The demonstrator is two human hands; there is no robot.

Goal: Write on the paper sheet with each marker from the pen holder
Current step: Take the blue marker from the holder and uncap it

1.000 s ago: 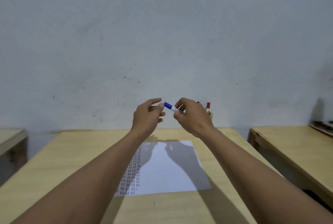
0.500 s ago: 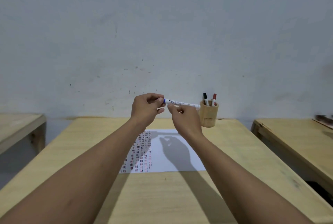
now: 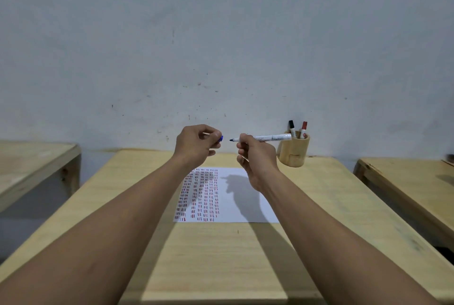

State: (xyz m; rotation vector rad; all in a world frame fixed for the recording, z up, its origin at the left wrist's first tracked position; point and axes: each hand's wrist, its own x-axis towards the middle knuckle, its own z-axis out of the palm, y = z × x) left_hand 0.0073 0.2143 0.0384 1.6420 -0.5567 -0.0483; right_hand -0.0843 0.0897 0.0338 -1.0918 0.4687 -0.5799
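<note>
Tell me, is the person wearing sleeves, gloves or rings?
No. Both forearms are bare right to the bottom of the picture, with no sleeve showing. The left hand and right hand have no gloves, and no ring, watch or bracelet shows.

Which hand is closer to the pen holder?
Right. The right hand holds the marker just left of the pen holder; the left hand, with the cap, is farther left.

both arms outstretched; left hand, right hand pinching.
</note>
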